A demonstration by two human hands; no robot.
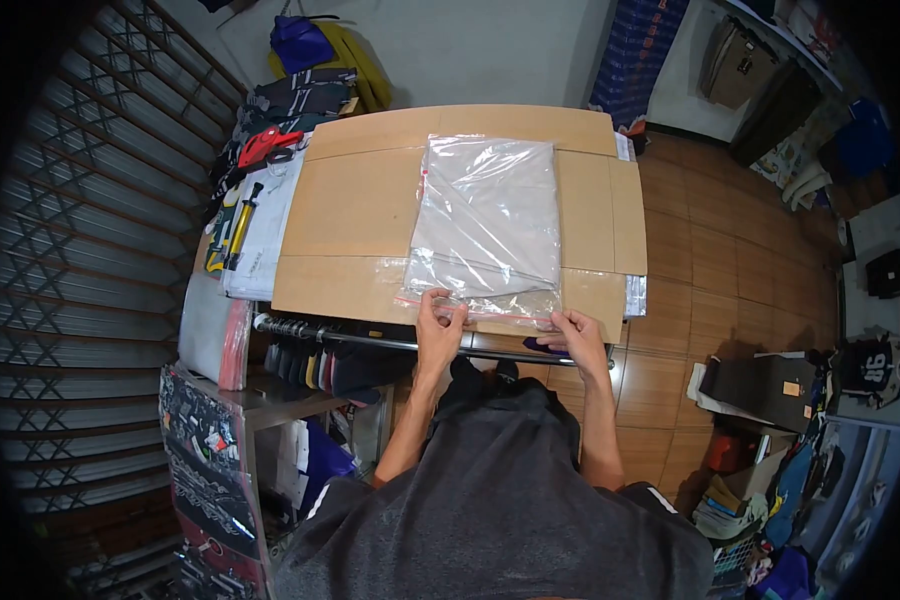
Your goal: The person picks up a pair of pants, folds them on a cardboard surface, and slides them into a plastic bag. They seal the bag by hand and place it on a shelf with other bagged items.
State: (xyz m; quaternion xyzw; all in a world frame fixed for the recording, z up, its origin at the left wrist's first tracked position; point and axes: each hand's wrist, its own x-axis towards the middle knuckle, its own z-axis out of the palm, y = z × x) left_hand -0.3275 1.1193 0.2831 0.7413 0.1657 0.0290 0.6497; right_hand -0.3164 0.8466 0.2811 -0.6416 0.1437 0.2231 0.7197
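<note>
A clear plastic bag (485, 306) with a red strip along its near edge lies flat on a sheet of cardboard (355, 205). Inside it is a folded light grey cloth (490, 215), probably a garment. My left hand (438, 328) pinches the near edge of the bag toward its left end, thumb and forefinger together. At the near right corner, my right hand (578, 337) has its thumb and forefinger closed on the same edge, the other fingers bent loosely.
Left of the cardboard lie a red tool (268, 147), a yellow-handled cutter (242, 228) and white packets (262, 235). A stack of red-edged plastic bags (213, 335) stands at the near left. Clothes hang on a metal rail (340, 335) below the table's front edge.
</note>
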